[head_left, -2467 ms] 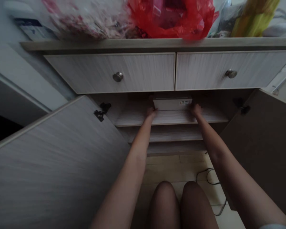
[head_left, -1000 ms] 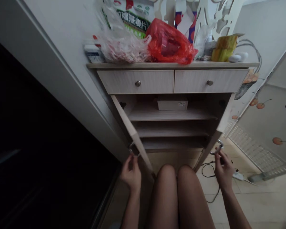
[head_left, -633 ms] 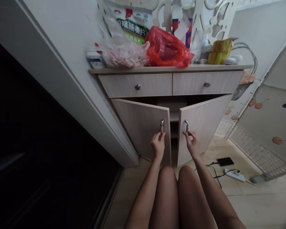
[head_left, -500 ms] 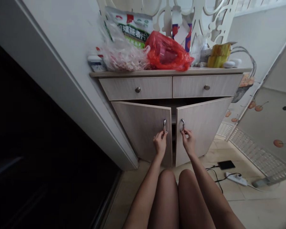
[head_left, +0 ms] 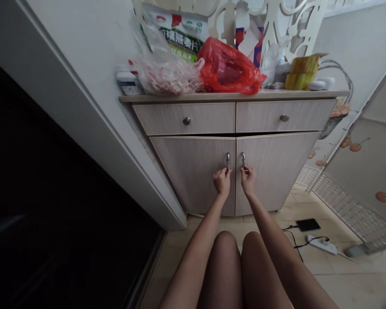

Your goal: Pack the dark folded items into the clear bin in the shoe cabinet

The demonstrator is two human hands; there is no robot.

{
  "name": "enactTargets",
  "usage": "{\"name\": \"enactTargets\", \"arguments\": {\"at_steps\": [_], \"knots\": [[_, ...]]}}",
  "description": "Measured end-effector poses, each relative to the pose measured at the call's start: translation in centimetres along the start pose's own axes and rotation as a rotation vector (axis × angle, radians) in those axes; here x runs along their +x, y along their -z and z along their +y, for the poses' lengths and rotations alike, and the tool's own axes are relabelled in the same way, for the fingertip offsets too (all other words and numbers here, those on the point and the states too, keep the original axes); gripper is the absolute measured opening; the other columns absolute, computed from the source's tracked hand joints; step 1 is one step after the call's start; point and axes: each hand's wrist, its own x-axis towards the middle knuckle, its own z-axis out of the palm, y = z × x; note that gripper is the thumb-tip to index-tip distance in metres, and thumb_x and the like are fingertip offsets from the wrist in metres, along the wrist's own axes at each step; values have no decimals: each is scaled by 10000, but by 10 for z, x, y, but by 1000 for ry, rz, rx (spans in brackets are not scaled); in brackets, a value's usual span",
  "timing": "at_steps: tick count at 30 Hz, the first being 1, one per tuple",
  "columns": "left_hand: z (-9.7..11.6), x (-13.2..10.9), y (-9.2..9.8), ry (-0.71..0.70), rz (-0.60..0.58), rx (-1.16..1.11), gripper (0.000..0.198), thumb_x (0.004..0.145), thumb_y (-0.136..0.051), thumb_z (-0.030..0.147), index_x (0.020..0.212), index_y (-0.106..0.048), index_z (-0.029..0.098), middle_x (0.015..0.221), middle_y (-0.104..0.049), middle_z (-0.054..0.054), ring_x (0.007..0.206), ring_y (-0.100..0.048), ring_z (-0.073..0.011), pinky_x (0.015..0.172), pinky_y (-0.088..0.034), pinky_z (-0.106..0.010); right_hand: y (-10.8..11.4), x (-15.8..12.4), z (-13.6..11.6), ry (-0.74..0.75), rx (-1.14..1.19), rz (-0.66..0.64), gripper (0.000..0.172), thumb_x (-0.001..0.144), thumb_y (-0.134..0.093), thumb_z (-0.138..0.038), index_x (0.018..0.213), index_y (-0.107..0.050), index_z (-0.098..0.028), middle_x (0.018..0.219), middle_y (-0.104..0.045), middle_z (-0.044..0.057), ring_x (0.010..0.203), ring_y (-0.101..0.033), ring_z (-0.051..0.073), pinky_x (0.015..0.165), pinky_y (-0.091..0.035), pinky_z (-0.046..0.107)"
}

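Observation:
My left hand (head_left: pixel 222 181) pinches the lower end of the metal handle (head_left: pixel 228 159) on the left cabinet door (head_left: pixel 193 171). With its fingers closed, my right hand (head_left: pixel 248 178) grips the matching handle (head_left: pixel 243 158) on the right cabinet door (head_left: pixel 273 167). Both doors stand almost closed, their inner edges nearly meeting. A thin dark gap shows along their tops, under the two drawers (head_left: pixel 209 120). The inside of the cabinet is hidden.
On the cabinet top lie a red plastic bag (head_left: pixel 212 60), a clear bag (head_left: pixel 170 75), a white bottle (head_left: pixel 128 83) and a yellow package (head_left: pixel 302 71). A power strip (head_left: pixel 321 244) and a phone-like black device (head_left: pixel 308 225) with cables rest on the floor at right.
Both doors have swung inward, away from me, and the wide dark gap between and above them has shrunk. My hands moved forward with the handles and closer together.

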Motion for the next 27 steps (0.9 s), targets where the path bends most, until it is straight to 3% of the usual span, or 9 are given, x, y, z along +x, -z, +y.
{"name": "enactTargets", "arguments": {"at_steps": [12,18,27], "knots": [[0,24,-12,32,-125,83,140,940,-666,274,996,-743,172,989,-778,-135,934,-700,-237,862,-438,-331,-19,21,3,-35,-87,-14,432,960,-480,-466,1049,-726,-122,971,-713,142,787,-636,206,804,-524,357],[6,32,-18,73,-152,108,161,954,-644,271,1041,-735,171,1003,-776,-144,924,-707,-232,814,-451,-304,-27,29,5,-56,-135,-37,431,952,-482,-450,1043,-735,-113,968,-714,153,789,-639,212,806,-516,353],[13,29,-10,155,-177,17,233,961,-646,282,1150,-733,178,1093,-781,-160,975,-734,-243,867,-485,-317,-25,31,5,-62,-105,-65,505,937,-461,-526,1052,-722,-108,1004,-709,180,834,-653,251,856,-507,408]]}}
